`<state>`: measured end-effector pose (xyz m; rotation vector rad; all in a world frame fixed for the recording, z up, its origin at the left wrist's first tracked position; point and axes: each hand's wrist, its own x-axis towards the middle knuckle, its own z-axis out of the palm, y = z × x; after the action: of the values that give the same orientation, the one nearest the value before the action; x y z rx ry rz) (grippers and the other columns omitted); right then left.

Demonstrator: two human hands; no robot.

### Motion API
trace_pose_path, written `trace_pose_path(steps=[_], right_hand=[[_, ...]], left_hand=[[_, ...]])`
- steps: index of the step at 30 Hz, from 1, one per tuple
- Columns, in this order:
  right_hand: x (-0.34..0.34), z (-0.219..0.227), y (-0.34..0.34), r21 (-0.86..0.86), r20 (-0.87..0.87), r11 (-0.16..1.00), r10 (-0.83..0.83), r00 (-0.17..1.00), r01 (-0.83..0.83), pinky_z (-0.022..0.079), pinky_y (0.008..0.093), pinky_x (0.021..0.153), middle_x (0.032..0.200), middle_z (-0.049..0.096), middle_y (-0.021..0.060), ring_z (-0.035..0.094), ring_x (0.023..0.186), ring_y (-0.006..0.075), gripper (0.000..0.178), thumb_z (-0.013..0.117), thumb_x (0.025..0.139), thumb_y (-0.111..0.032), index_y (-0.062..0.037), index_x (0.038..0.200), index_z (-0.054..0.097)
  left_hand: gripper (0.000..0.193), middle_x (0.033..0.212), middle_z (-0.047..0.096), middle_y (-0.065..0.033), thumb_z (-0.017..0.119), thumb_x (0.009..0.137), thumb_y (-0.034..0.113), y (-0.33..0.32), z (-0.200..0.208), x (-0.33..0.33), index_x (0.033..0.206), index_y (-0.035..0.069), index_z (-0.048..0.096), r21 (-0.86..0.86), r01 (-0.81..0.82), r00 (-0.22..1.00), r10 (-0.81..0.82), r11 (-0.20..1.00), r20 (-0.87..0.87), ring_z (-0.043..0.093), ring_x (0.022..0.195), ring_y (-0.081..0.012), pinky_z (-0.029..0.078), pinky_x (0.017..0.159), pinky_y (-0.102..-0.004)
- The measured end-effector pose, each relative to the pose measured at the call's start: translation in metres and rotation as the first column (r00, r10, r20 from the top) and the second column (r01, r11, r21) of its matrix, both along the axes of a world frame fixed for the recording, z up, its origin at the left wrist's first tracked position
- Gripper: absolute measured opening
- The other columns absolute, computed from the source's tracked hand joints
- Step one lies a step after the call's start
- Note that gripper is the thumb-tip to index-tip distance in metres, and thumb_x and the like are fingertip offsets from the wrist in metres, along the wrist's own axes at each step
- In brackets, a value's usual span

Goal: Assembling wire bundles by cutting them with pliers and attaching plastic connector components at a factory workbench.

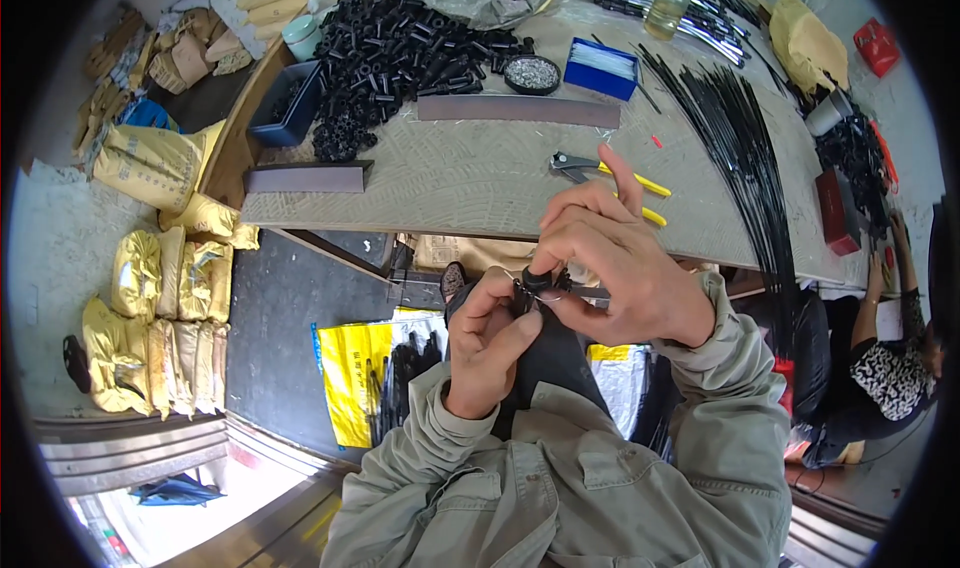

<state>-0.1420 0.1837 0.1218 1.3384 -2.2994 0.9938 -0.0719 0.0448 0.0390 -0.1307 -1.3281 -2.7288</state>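
Black and small, a cylindrical plastic part sat pinched between the fingertips of both hands just below the table's near edge, at the middle of the view. The left hand curled closed around it from 7 o'clock; the right hand gripped it from 2 o'clock, index finger raised. Olive cloth sleeves covered both forearms.

At 12 o'clock lay the worn, pale wooden table, with yellow-handled pliers just beyond the hands. A heap of black tubular pieces spread at 11 o'clock beside a dark blue bin. A round dish held silvery bits, and a blue box held pale strips. Long black rods fanned out at 2 o'clock. Yellow sacks were stacked on the concrete floor at 9 o'clock.
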Motion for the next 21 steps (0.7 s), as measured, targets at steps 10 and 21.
trace_pose_path(steps=[10, 21], right_hand=[[0.016, -0.002, -0.003, 0.000, -0.170, 0.988, -0.151, 0.974, 0.153, 0.014, 0.0556, 0.103, 0.071, 0.056, 0.0005, 0.056, 0.081, 0.0167, 0.022, 0.067, 0.058, -0.004, -0.0096, 0.076, 0.056], [0.020, -0.023, -0.011, -0.146, -0.275, 0.976, -0.198, 0.941, 0.163, 0.016, 0.0582, 0.101, 0.072, 0.058, -0.0009, 0.057, 0.081, 0.0157, 0.020, 0.068, 0.064, -0.007, -0.0094, 0.082, 0.060]], left_hand=[[0.034, 0.094, 0.056, -0.0027, 0.064, 0.071, -0.009, -0.007, 0.001, -0.001, 0.102, 0.001, 0.054, 0.022, -0.032, 0.999, 0.032, 0.999, -0.003, 0.053, 0.084, -0.0095, 0.043, 0.078, -0.0229], [0.037, 0.100, 0.058, -0.0058, 0.065, 0.069, -0.012, -0.022, 0.003, -0.002, 0.102, 0.002, 0.056, 0.052, 0.053, 0.998, -0.052, 0.997, -0.025, 0.055, 0.091, -0.0125, 0.045, 0.081, -0.0260]])
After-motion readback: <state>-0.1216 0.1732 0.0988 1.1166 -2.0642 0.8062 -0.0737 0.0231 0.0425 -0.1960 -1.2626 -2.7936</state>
